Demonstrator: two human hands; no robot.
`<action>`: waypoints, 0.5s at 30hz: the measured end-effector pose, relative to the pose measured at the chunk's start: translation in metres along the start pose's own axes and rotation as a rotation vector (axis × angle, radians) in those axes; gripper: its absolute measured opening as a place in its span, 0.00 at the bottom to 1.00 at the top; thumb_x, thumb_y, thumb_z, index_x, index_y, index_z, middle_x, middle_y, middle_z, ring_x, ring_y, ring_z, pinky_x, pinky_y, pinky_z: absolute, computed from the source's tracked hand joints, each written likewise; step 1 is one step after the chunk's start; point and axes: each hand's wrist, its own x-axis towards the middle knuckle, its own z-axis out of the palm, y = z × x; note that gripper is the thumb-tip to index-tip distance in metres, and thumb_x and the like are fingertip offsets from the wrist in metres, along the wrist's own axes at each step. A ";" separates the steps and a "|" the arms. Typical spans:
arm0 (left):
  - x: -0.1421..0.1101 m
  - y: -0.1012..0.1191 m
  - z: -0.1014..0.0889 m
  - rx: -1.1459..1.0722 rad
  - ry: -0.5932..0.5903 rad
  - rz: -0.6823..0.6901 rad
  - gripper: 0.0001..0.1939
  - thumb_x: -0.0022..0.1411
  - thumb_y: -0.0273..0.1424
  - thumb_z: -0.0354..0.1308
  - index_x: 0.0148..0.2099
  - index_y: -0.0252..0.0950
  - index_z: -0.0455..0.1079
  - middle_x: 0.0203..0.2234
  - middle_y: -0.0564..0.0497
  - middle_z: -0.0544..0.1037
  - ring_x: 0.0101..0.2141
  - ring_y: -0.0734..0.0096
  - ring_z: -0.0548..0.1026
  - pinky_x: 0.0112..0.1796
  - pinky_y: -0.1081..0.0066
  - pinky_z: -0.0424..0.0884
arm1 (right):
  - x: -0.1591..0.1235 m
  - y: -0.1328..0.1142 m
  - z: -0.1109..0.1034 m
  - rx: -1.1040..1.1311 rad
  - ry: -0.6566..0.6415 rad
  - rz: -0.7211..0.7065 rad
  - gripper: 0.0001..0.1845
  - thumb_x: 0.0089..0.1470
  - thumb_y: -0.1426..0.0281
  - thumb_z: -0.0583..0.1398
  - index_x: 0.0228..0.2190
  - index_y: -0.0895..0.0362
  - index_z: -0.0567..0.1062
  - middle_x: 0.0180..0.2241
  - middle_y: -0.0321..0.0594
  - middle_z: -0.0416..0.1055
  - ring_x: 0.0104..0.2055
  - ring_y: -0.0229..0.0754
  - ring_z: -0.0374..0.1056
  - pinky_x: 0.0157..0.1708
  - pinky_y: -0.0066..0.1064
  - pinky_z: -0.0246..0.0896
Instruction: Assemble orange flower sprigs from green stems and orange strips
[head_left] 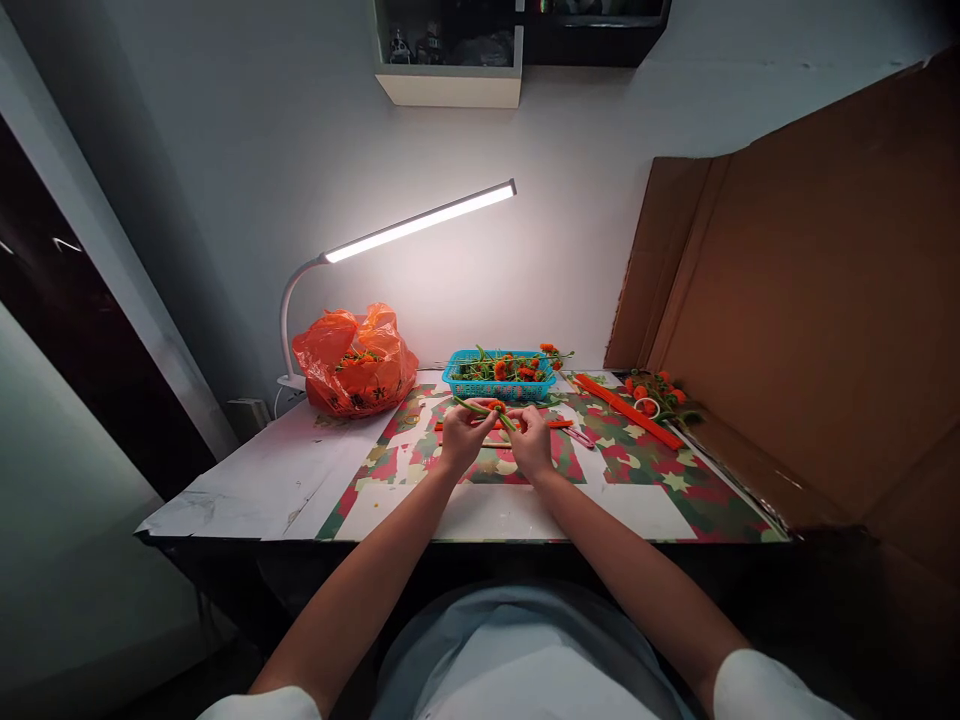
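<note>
Both hands meet over the middle of the table around an orange flower [496,406] with green stems. My left hand [463,436] is closed on the stem side, its fingers pinching near the bloom. From the right, my right hand [532,438] pinches the green stem [508,423] just below the flower head. Under the hands lies an orange strip [559,424], partly hidden by them. A pink scissors-like tool [580,437] rests right of my right hand. Just behind stands a blue basket [495,391] holding orange flowers and green stems.
An orange plastic bag [360,375] with flowers sits at the left, beside a clamped lamp [420,222]. Long orange strips [628,411] and a bunch of orange flowers [660,390] lie at the right. A large cardboard sheet [810,300] borders the table's right side.
</note>
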 end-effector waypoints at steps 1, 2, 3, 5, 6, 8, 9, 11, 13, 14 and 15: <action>-0.001 0.001 0.000 0.027 0.011 0.042 0.12 0.49 0.37 0.67 0.27 0.34 0.71 0.34 0.44 0.80 0.33 0.64 0.79 0.31 0.67 0.78 | 0.001 0.000 0.001 0.088 -0.041 0.088 0.15 0.43 0.57 0.65 0.23 0.56 0.72 0.24 0.34 0.63 0.27 0.37 0.57 0.27 0.30 0.52; -0.001 0.003 0.000 0.061 0.019 0.085 0.12 0.50 0.37 0.66 0.26 0.34 0.70 0.34 0.43 0.80 0.33 0.64 0.79 0.30 0.68 0.77 | 0.002 -0.001 0.001 0.184 -0.096 0.188 0.16 0.42 0.57 0.65 0.22 0.56 0.72 0.23 0.34 0.63 0.26 0.36 0.56 0.26 0.29 0.52; -0.002 0.004 0.000 0.099 0.025 0.125 0.12 0.51 0.36 0.66 0.25 0.34 0.70 0.35 0.43 0.80 0.33 0.64 0.79 0.30 0.68 0.77 | 0.004 -0.002 0.001 0.281 -0.162 0.292 0.16 0.40 0.56 0.66 0.22 0.56 0.71 0.22 0.33 0.62 0.25 0.35 0.56 0.25 0.29 0.51; -0.002 0.008 0.000 0.164 0.031 0.179 0.11 0.52 0.36 0.65 0.24 0.35 0.70 0.34 0.44 0.79 0.33 0.65 0.78 0.28 0.69 0.76 | 0.005 -0.003 -0.002 0.442 -0.309 0.476 0.17 0.36 0.57 0.68 0.22 0.55 0.70 0.20 0.31 0.61 0.22 0.33 0.54 0.22 0.27 0.49; -0.003 0.009 0.000 0.179 0.031 0.187 0.11 0.53 0.36 0.64 0.24 0.35 0.70 0.33 0.44 0.79 0.33 0.65 0.78 0.28 0.69 0.76 | 0.006 -0.004 -0.004 0.498 -0.370 0.548 0.18 0.34 0.58 0.69 0.22 0.55 0.70 0.19 0.30 0.60 0.21 0.32 0.53 0.21 0.27 0.48; -0.003 0.009 -0.001 0.160 0.033 0.155 0.12 0.52 0.36 0.64 0.24 0.35 0.70 0.33 0.44 0.79 0.33 0.65 0.78 0.28 0.69 0.76 | 0.006 -0.004 -0.007 0.571 -0.438 0.628 0.19 0.31 0.58 0.70 0.22 0.55 0.70 0.19 0.29 0.59 0.20 0.31 0.51 0.20 0.26 0.47; -0.003 0.009 -0.001 0.133 0.033 0.116 0.12 0.51 0.37 0.65 0.24 0.34 0.70 0.33 0.44 0.79 0.33 0.65 0.78 0.29 0.69 0.76 | 0.006 -0.003 -0.008 0.583 -0.440 0.626 0.20 0.30 0.58 0.71 0.22 0.55 0.70 0.18 0.28 0.58 0.20 0.31 0.51 0.20 0.25 0.47; -0.002 0.007 -0.001 0.055 0.032 0.005 0.13 0.49 0.38 0.66 0.25 0.33 0.71 0.34 0.43 0.80 0.33 0.64 0.78 0.31 0.67 0.76 | 0.006 0.000 -0.007 0.550 -0.392 0.552 0.21 0.29 0.57 0.71 0.23 0.55 0.71 0.18 0.28 0.57 0.20 0.31 0.50 0.20 0.25 0.46; 0.000 0.005 -0.001 -0.034 0.031 -0.129 0.15 0.46 0.40 0.68 0.26 0.32 0.73 0.34 0.43 0.80 0.32 0.64 0.78 0.33 0.65 0.76 | 0.006 0.004 -0.005 0.462 -0.332 0.413 0.21 0.32 0.54 0.69 0.23 0.56 0.71 0.19 0.29 0.59 0.22 0.32 0.53 0.22 0.26 0.49; 0.001 0.004 -0.002 -0.076 0.028 -0.197 0.16 0.44 0.41 0.68 0.27 0.32 0.73 0.34 0.43 0.80 0.32 0.63 0.78 0.34 0.65 0.75 | 0.007 0.006 -0.004 0.405 -0.297 0.339 0.21 0.35 0.54 0.68 0.23 0.56 0.71 0.20 0.31 0.61 0.23 0.33 0.55 0.24 0.27 0.51; 0.003 0.003 -0.003 -0.115 0.029 -0.262 0.17 0.44 0.42 0.67 0.28 0.32 0.74 0.33 0.42 0.80 0.32 0.63 0.78 0.34 0.65 0.75 | 0.007 0.008 -0.002 0.337 -0.255 0.266 0.20 0.38 0.53 0.67 0.24 0.56 0.71 0.21 0.32 0.63 0.25 0.35 0.58 0.26 0.28 0.53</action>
